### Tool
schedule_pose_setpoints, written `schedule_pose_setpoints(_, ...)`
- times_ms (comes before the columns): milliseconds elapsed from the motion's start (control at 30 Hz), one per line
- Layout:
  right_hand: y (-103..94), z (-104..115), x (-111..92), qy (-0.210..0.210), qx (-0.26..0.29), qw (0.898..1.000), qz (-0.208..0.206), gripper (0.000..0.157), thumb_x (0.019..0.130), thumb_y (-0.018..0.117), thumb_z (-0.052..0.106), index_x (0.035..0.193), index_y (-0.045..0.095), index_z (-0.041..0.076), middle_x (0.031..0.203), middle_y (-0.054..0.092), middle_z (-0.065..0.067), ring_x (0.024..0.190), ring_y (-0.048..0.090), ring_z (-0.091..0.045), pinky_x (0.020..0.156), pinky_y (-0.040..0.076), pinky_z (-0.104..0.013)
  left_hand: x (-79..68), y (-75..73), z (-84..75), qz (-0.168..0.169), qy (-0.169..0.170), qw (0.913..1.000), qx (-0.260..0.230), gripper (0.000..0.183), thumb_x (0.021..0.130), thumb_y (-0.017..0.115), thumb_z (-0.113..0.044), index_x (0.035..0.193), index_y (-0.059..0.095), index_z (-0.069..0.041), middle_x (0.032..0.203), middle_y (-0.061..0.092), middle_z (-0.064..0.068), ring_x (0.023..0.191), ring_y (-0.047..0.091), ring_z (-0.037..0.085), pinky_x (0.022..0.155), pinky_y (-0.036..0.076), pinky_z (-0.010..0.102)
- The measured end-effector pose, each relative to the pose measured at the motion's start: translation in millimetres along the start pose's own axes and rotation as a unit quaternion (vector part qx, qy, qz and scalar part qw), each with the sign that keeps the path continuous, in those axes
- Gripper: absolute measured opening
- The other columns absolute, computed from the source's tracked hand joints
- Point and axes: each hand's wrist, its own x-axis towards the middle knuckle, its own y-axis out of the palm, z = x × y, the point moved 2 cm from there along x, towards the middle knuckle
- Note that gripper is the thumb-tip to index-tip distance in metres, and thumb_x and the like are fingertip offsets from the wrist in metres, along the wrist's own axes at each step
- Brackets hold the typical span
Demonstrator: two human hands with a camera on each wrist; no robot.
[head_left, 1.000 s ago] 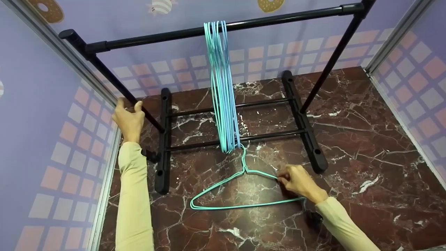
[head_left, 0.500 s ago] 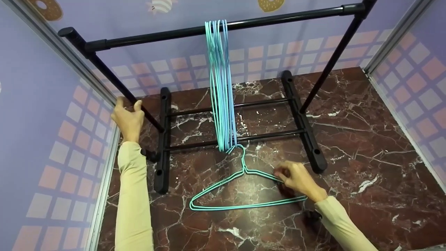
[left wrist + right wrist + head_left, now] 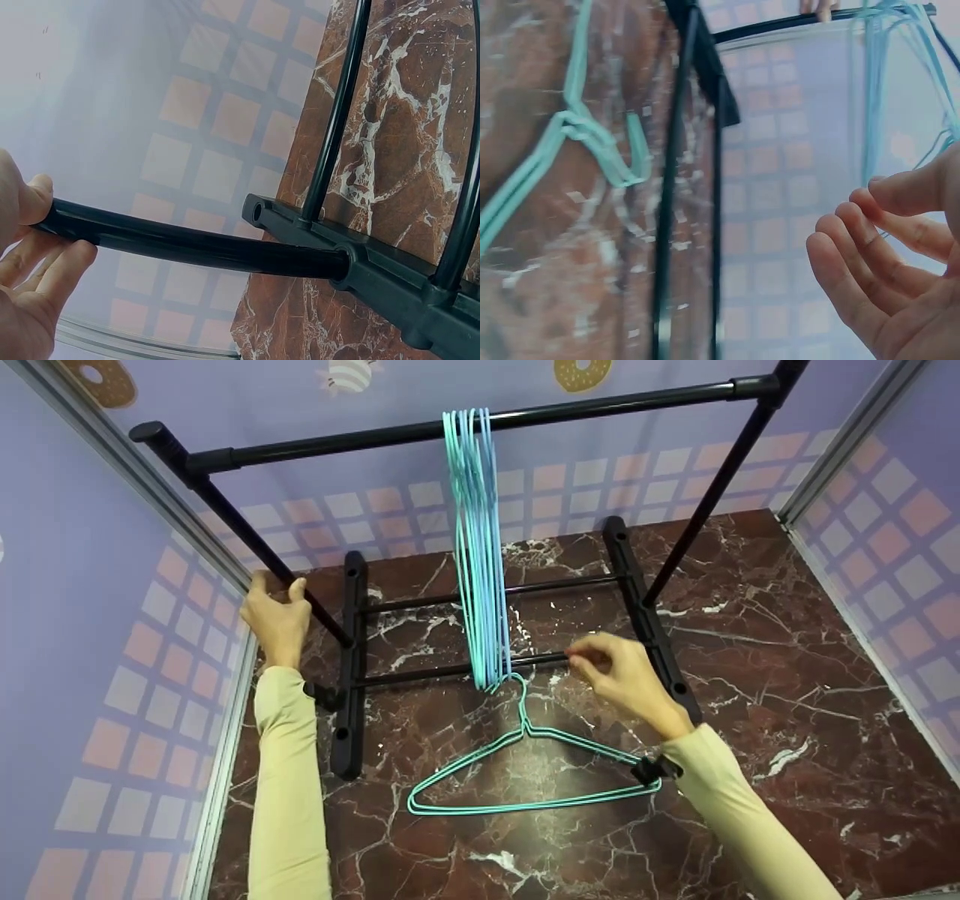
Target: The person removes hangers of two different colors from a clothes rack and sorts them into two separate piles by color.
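My left hand point(image 3: 277, 619) holds the left upright pole point(image 3: 195, 244) of a black clothes rack, with thumb and fingers around it in the left wrist view. My right hand point(image 3: 622, 675) is in the air in front of the rack's base, fingers loosely bent and nothing in them. Below it, overlapping turquoise clothes hangers point(image 3: 487, 810) lie on the floor, apparently two, their hooks toward the rack. A tight bunch of blue and turquoise hangers point(image 3: 480, 540) hangs from the top bar point(image 3: 600, 410), close behind the right fingertips in the right wrist view.
Two thin crossbars point(image 3: 412, 675) join the rack's black feet point(image 3: 347, 735) on the dark red marbled floor point(image 3: 787, 660). Purple patterned wall panels point(image 3: 90, 585) stand close at the left, back and right. A black wrist strap point(image 3: 652, 770) is at the right sleeve.
My right hand has let go of the hangers on the floor and moved up and left toward the hanging bunch. My left hand stays on the pole.
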Motion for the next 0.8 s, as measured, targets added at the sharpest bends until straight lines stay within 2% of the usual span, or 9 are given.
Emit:
schedule_pose_setpoints(133, -3.8, 20.3, 16.3, -0.018, -0.005, 1.000, -0.005, 0.012, 0.090, 0.070, 0.000, 0.102, 0.074, -0.001, 0.094, 0.074, -0.012, 0.073, 0.069, -0.019, 0.066, 0.056, -0.020, -0.4, -0.8, -0.4, 0.006, -0.006, 1.0000, 0.006, 0.024, 0.090, 0.073, -0.017, 0.108, 0.066, -0.001, 0.105, 0.072, 0.017, 0.112, 0.062, 0.040, 0.104, 0.043, 0.047)
schedule_pose_setpoints(300, -5.7, 44.2, 33.4, -0.035, -0.009, 0.999, -0.010, 0.013, 0.093, 0.069, 0.005, 0.104, 0.075, 0.002, 0.095, 0.075, -0.010, 0.071, 0.066, -0.016, 0.063, 0.054, -0.018, -0.9, 0.4, 0.7, -0.002, 0.005, 1.0000, -0.006, 0.024, 0.090, 0.074, -0.015, 0.107, 0.067, 0.000, 0.103, 0.072, 0.018, 0.108, 0.064, 0.040, 0.102, 0.045, 0.047)
schedule_pose_setpoints(400, -4.1, 55.8, 42.2, -0.044, 0.001, 0.999, -0.020, 0.013, 0.094, 0.069, 0.006, 0.105, 0.074, 0.003, 0.097, 0.075, -0.009, 0.075, 0.066, -0.016, 0.067, 0.054, -0.020, -0.6, 0.6, 1.8, -0.006, 0.011, 0.9999, -0.008, 0.024, 0.089, 0.074, -0.015, 0.106, 0.067, 0.000, 0.102, 0.073, 0.018, 0.106, 0.065, 0.041, 0.102, 0.045, 0.048)
schedule_pose_setpoints(500, -1.5, 64.2, 49.2, -0.042, 0.021, 0.998, -0.031, 0.014, 0.094, 0.068, 0.007, 0.106, 0.073, 0.002, 0.096, 0.075, -0.009, 0.076, 0.067, -0.016, 0.068, 0.054, -0.021, -0.2, 0.9, 3.2, -0.007, 0.012, 0.9999, -0.007, 0.024, 0.090, 0.075, -0.016, 0.106, 0.067, -0.001, 0.102, 0.072, 0.018, 0.107, 0.063, 0.043, 0.103, 0.043, 0.049)
schedule_pose_setpoints(600, 1.8, 70.4, 54.3, -0.032, 0.047, 0.998, -0.039, 0.015, 0.095, 0.068, 0.008, 0.108, 0.073, 0.002, 0.093, 0.075, -0.009, 0.072, 0.066, -0.015, 0.064, 0.054, -0.021, 0.0, 0.7, 3.6, -0.004, 0.011, 0.9999, -0.011, 0.024, 0.090, 0.074, -0.017, 0.106, 0.067, 0.000, 0.102, 0.072, 0.018, 0.105, 0.064, 0.042, 0.103, 0.043, 0.048)
schedule_pose_setpoints(733, 6.8, 77.2, 59.3, -0.027, 0.060, 0.997, -0.051, 0.015, 0.095, 0.068, 0.010, 0.108, 0.074, 0.005, 0.090, 0.075, -0.007, 0.069, 0.062, -0.012, 0.062, 0.050, -0.019, 0.6, 0.3, 4.1, -0.002, 0.011, 0.9998, -0.016, 0.023, 0.090, 0.074, -0.016, 0.106, 0.067, 0.000, 0.101, 0.073, 0.018, 0.100, 0.066, 0.039, 0.101, 0.045, 0.047)
schedule_pose_setpoints(800, 9.9, 79.6, 61.4, -0.030, 0.064, 0.996, -0.055, 0.014, 0.095, 0.068, 0.012, 0.107, 0.074, 0.006, 0.088, 0.074, -0.007, 0.069, 0.063, -0.013, 0.063, 0.050, -0.019, 0.9, 0.1, 4.5, 0.000, 0.009, 0.9999, -0.014, 0.023, 0.090, 0.074, -0.016, 0.106, 0.066, -0.001, 0.101, 0.072, 0.018, 0.104, 0.065, 0.040, 0.102, 0.044, 0.047)
